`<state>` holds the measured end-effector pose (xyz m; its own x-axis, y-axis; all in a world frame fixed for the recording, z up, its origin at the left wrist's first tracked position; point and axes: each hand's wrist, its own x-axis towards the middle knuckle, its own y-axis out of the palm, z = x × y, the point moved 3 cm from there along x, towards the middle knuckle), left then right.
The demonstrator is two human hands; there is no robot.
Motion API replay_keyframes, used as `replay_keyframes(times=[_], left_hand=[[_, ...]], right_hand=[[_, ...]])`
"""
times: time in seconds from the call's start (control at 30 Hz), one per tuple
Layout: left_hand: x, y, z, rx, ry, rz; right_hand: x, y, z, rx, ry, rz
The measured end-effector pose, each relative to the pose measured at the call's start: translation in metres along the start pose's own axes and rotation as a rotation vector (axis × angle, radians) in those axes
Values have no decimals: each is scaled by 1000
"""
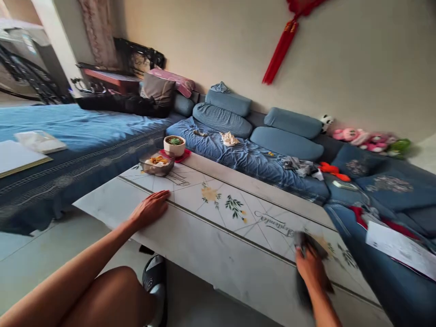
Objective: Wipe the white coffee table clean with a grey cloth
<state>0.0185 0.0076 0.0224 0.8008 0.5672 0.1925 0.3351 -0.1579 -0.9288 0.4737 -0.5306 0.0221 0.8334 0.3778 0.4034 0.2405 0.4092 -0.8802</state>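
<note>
My left hand [151, 209] lies flat on the white coffee table [211, 254], fingers stretched out and pressed to the top near its left end. Toward the table's right end, my right hand [310, 265] is closed over a dark grey cloth [303, 238], which rests on the printed table runner [190, 195]. Motion blurs this hand and the cloth, and part of the cloth is hidden beneath the fingers. Beyond my left hand stands a clear, brownish bowl [157, 169] with food in it. A white potted succulent [175, 146] sits behind on a red mat [185, 156].
A blue-covered sofa [218, 145] runs along the table's far side, bearing crumpled tissue [229, 139], grey clothing [299, 166] and plush toys [354, 135]. Printed paper [398, 245] lies on the right seat. My slippered foot [155, 277] is below the near edge.
</note>
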Motion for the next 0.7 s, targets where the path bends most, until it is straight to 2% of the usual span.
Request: replay_keyframes(times=[0.07,0.13,0.2,0.23,0.27,0.33,0.4,0.47,0.5,0.53,0.6,0.67,0.7], left_hand=[[1,-1,0,16,-5,8],[2,-1,1,27,-9,12],[2,3,3,39,-8,12],[2,5,5,46,-5,12],[2,8,7,54,-4,11],[3,13,13,63,-6,3],[4,18,18,63,-7,-12],[6,21,21,63,-5,-25],[6,21,22,65,-3,-25],[7,21,22,66,-3,-23],[8,20,21,61,0,-14],[8,17,20,47,11,-8],[8,16,19,38,16,-10]], right_hand=[[30,16,48,-13,29,32],[28,37,100,24,-54,92],[-12,51,134,80,-212,176],[-43,53,138,120,-303,214],[-75,50,131,160,-378,240],[-127,30,89,237,-434,232],[-140,4,26,220,-276,152],[-111,-16,-26,127,-47,98],[-85,-21,-39,83,44,82],[-56,-21,-42,48,106,72],[1,-8,-15,25,139,46],[37,18,43,52,67,39],[42,32,79,80,-8,55]])
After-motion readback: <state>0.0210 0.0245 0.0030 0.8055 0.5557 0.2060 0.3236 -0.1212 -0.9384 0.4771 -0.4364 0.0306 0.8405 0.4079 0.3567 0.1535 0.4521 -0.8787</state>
